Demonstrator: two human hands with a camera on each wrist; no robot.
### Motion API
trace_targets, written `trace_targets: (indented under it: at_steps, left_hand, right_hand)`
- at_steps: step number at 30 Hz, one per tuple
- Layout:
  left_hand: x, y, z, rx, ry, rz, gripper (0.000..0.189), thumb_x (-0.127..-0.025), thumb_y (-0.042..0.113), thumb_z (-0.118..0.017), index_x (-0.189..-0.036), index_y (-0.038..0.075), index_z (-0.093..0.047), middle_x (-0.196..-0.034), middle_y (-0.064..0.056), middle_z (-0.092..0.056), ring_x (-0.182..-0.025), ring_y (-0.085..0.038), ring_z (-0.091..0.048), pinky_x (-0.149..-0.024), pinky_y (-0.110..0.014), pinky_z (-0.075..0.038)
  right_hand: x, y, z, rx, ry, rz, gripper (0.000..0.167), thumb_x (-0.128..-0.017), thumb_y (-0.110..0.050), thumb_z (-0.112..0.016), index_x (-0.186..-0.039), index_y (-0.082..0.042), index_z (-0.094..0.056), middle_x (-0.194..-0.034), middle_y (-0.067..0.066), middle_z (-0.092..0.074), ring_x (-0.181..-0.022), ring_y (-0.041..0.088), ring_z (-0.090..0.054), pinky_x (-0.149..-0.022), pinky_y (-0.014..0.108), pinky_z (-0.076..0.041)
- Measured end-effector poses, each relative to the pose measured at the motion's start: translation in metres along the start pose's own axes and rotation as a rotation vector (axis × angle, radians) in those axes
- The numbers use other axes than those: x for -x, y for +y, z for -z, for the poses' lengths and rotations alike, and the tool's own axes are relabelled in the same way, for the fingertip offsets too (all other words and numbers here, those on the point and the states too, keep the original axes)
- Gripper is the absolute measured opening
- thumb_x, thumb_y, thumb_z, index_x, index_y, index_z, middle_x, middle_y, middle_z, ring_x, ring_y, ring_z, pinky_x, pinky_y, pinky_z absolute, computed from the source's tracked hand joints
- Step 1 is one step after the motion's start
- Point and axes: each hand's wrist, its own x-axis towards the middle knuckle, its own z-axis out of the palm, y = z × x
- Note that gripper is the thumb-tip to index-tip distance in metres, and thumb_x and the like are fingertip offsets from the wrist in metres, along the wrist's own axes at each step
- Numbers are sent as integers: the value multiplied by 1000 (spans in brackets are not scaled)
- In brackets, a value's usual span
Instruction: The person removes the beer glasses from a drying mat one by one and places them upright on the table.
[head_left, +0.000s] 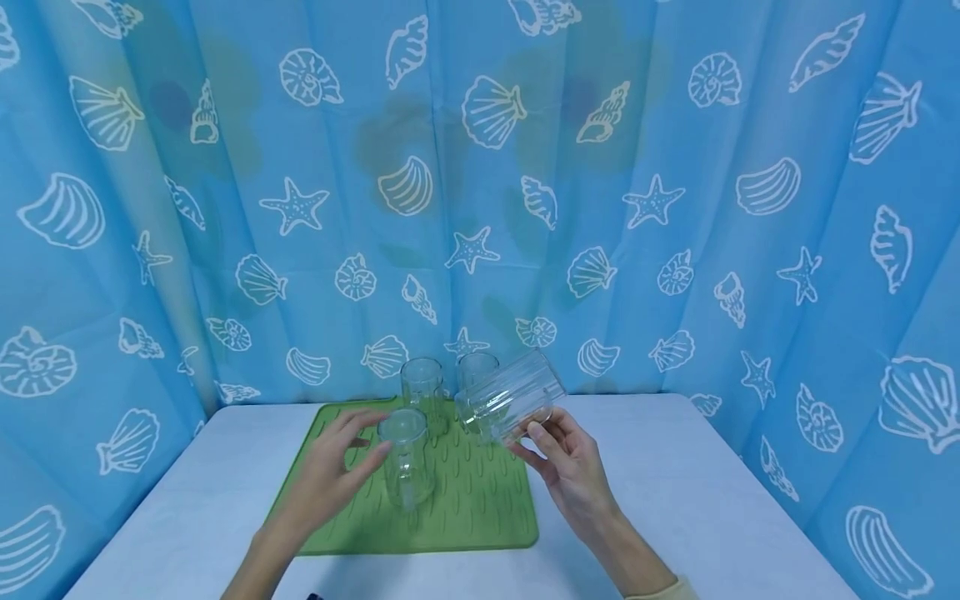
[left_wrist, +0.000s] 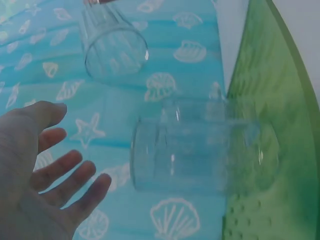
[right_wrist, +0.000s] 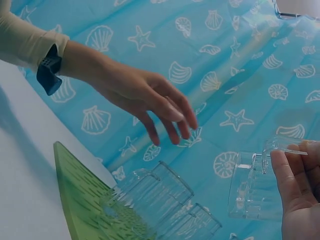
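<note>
My right hand (head_left: 573, 471) pinches a clear ribbed glass mug (head_left: 517, 392) by its handle, with the fingertips and thumb meeting there. The mug is tilted in the air above the right part of the green mat. A second glass mug (head_left: 407, 471) stands upright near the mat's middle, its handle facing me. Beside its rim hovers my left hand (head_left: 326, 467), fingers loosely spread and holding nothing; the left wrist view shows a gap between those fingers (left_wrist: 75, 170) and the standing mug (left_wrist: 195, 155). Behind, two more clear glasses stand, one at left (head_left: 422, 387), one at right (head_left: 477, 367), partly hidden.
The green ridged drying mat (head_left: 480, 529) lies on a white-covered table (head_left: 637, 450). Close behind the table hangs a blue curtain (head_left: 510, 208) with white shell prints, which also encloses both sides. A small dark object (head_left: 315, 596) shows at the bottom edge.
</note>
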Motion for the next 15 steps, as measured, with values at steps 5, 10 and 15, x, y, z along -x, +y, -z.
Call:
trace_targets:
  at_steps: [5, 10, 15]
  left_hand:
    - [-15, 13, -15, 107, 2, -10, 44, -91, 19, -72, -131, 7, -59, -130, -8, -59, -117, -24, -61, -85, -34, -59]
    - [-26, 23, -31, 200, 5, -11, 50, -91, 17, -72, -135, 4, -54, -133, -12, -56, -118, -26, -60, -88, -37, -58]
    - [-33, 26, -45, 268, 16, 19, 55, -91, 20, -72, -140, 11, -50, -135, -12, -55, -122, -30, -57, -90, -39, -58]
  right_hand:
    - [-1, -1, 0, -4, 2, 3, 10, -102, -15, -53, -111, -11, -54, -106, -2, -64, -103, 11, -65, -99, 36, -54]
    - [-2, -1, -1, -19, 17, -2, 11, -102, -16, -53, -112, -10, -53, -106, -1, -64, -105, 12, -64, -99, 36, -53]
    - [-4, -2, -2, -31, 21, -4, 13, -102, -17, -53, -113, -9, -53, -107, 0, -64, -106, 13, -64, -101, 36, -52]
